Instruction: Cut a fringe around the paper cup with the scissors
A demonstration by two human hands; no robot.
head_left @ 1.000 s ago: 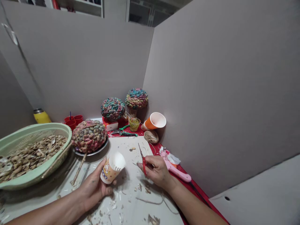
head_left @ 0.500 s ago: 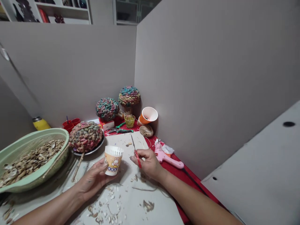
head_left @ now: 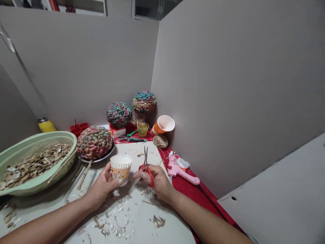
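My left hand [head_left: 105, 184] grips a paper cup [head_left: 120, 171] with a printed orange band. The cup's white rim is cut into a row of short strips. Just right of it, my right hand [head_left: 159, 181] holds red-handled scissors [head_left: 146, 161] by the loops, their blades pointing up and slightly parted. The blades stay apart from the cup. Beneath both hands lies a pale board [head_left: 142, 217] strewn with shell bits [head_left: 158, 222] and scraps.
At left stands a green basket [head_left: 72, 139] of shells, beside a shell-covered ball [head_left: 95, 142] on a metal plate. Two more colourful balls stand behind. A pink glue gun [head_left: 182, 173], a twine roll [head_left: 160, 141], pliers [head_left: 137, 139] and an orange cup [head_left: 164, 124] are near the right partition.
The cup has turned in my left hand, so the rabbit picture no longer shows. In my right hand the scissors have opened slightly and tilted more upright. The camera view has shifted.
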